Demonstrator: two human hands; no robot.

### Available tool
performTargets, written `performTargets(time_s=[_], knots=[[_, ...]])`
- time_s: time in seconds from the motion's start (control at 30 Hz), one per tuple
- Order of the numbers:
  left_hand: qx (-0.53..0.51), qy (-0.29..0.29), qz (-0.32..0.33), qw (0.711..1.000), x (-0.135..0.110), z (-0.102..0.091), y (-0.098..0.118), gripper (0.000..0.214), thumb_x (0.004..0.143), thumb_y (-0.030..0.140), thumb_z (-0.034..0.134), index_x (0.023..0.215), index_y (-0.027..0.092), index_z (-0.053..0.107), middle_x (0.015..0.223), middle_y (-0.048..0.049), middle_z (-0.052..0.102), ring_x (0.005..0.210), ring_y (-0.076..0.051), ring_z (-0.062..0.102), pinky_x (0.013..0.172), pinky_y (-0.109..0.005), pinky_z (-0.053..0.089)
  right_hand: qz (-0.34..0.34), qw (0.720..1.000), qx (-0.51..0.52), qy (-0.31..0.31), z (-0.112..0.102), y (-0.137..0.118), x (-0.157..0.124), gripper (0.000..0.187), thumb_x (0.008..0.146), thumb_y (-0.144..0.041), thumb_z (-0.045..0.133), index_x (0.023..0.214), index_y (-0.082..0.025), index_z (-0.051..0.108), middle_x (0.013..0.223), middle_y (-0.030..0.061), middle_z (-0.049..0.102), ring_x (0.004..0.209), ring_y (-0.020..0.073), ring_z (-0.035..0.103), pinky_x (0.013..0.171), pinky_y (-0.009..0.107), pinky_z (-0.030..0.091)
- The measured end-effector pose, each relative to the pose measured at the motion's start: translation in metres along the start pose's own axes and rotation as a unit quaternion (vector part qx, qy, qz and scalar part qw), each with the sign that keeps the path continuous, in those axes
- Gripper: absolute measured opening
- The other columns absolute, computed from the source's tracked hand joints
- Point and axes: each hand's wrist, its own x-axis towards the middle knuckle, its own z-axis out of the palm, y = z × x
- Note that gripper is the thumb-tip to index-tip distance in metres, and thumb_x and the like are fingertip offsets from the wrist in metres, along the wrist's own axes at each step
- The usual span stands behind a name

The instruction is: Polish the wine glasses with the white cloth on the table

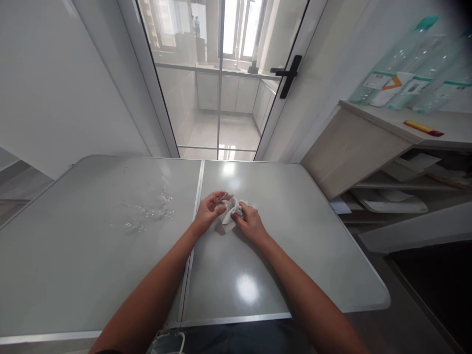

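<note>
Here, the left hand [207, 212] curls around a clear item [220, 197], its direction and long axis unclear; just beside it, the right hand [252, 223] clenches a white cloth [228, 223].

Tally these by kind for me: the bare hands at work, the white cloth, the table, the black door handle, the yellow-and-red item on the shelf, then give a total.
Hands: 2, left hand and right hand
White cloth: 1
Table: 1
Black door handle: 1
Yellow-and-red item: 1
Total: 6
</note>
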Motion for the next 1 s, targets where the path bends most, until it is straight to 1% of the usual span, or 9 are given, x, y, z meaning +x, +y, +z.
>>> performTargets(time_s=[0.17, 0.27, 0.4, 0.5, 0.6, 0.67, 0.73, 0.9, 1.0], knots=[[-0.02, 0.019, -0.008, 1.0, -0.001, 0.0, 0.006, 0.052, 0.083, 0.049, 0.077, 0.121, 0.015, 0.068, 0.116, -0.0177, 0.075, 0.109, -0.03, 0.07, 0.098, -0.044, 0.051, 0.136, 0.949, 0.262, -0.111, 0.002, 0.007, -0.001, 0.045, 0.086, -0.061, 0.064, 0.085, -0.016, 0.064, 0.069, 0.0019, 0.059, 0.06, 0.0156, 0.05, 0.059, 0.028, 0.041], [-0.035, 0.039, -0.01, 0.999, -0.001, 0.001, 0.005, 0.053, 0.08, 0.049, 0.079, 0.12, 0.015, 0.069, 0.113, -0.0169, 0.076, 0.108, -0.03, 0.071, 0.096, -0.044, 0.052, 0.11, 0.959, 0.231, -0.122, 0.003, 0.002, -0.003, 0.042, 0.082, -0.057, 0.071, 0.089, -0.017, 0.066, 0.075, 0.0019, 0.062, 0.064, 0.016, 0.053, 0.063, 0.028, 0.043], [-0.028, 0.069, -0.015, 0.997, 0.0, 0.001, 0.003, 0.052, 0.076, 0.04, 0.085, 0.12, 0.017, 0.069, 0.116, -0.0156, 0.075, 0.108, -0.029, 0.071, 0.095, -0.043, 0.054, 0.018, 0.999, 0.039, -0.001, 0.004, -0.004, -0.005, 0.029, 0.087, -0.047, 0.069, 0.078, -0.019, 0.063, 0.07, -0.0015, 0.056, 0.067, 0.015, 0.047, 0.064, 0.026, 0.039], [-0.025, 0.065, -0.026, 0.997, 0.0, -0.001, 0.002, 0.052, 0.076, 0.038, 0.085, 0.121, 0.016, 0.069, 0.117, -0.0169, 0.075, 0.105, -0.029, 0.072, 0.092, -0.042, 0.056, 0.046, 0.995, 0.087, 0.021, 0.005, 0.002, -0.003, 0.034, 0.092, -0.048, 0.062, 0.075, -0.019, 0.063, 0.066, -0.0017, 0.053, 0.063, 0.0144, 0.045, 0.061, 0.026, 0.037], [-0.04, 0.075, -0.026, 0.996, 0.0, -0.002, 0.001, 0.052, 0.075, 0.036, 0.086, 0.121, 0.017, 0.069, 0.12, -0.0174, 0.074, 0.105, -0.029, 0.072, 0.088, -0.042, 0.058, 0.092, 0.964, 0.214, 0.128, 0.001, 0.013, 0.002, 0.035, 0.09, -0.052, 0.064, 0.086, -0.018, 0.067, 0.075, 0.0003, 0.061, 0.066, 0.015, 0.052, 0.062, 0.026, 0.042], [-0.054, 0.112, -0.013, 0.992, 0.001, -0.003, 0.001, 0.051, 0.075, 0.032, 0.086, 0.121, 0.019, 0.069, 0.123, -0.0163, 0.073, 0.108, -0.029, 0.071, 0.088, -0.041, 0.059, 0.105, 0.925, 0.265, 0.251, -0.003, 0.019, 0.004, 0.034, 0.088, -0.052, 0.068, 0.094, -0.018, 0.068, 0.083, 0.0011, 0.066, 0.071, 0.0149, 0.057, 0.066, 0.025, 0.046], [-0.061, 0.152, 0.001, 0.986, 0.002, -0.004, 0.002, 0.051, 0.074, 0.03, 0.087, 0.12, 0.02, 0.069, 0.126, -0.0151, 0.072, 0.112, -0.029, 0.07, 0.09, -0.042, 0.06, 0.125, 0.894, 0.299, 0.309, -0.004, 0.02, 0.006, 0.034, 0.084, -0.05, 0.072, 0.097, -0.019, 0.068, 0.087, 0.0006, 0.068, 0.075, 0.0139, 0.06, 0.069, 0.024, 0.048], [-0.05, 0.139, 0.028, 0.989, 0.001, -0.001, 0.007, 0.055, 0.069, 0.025, 0.09, 0.12, 0.023, 0.068, 0.133, -0.0134, 0.067, 0.121, -0.03, 0.065, 0.096, -0.045, 0.059, 0.165, 0.885, 0.404, 0.163, 0.006, 0.013, 0.007, 0.039, 0.083, -0.051, 0.073, 0.105, -0.02, 0.07, 0.1, 0.0048, 0.074, 0.085, 0.0178, 0.067, 0.077, 0.029, 0.053], [-0.042, 0.096, 0.029, 0.994, -0.001, 0.003, 0.009, 0.062, 0.065, 0.02, 0.092, 0.121, 0.024, 0.067, 0.133, -0.0126, 0.067, 0.125, -0.029, 0.063, 0.1, -0.047, 0.058, 0.158, 0.888, 0.399, 0.164, 0.01, 0.016, 0.008, 0.038, 0.076, -0.044, 0.081, 0.102, -0.019, 0.07, 0.098, 0.0043, 0.074, 0.084, 0.0187, 0.066, 0.077, 0.031, 0.053]])
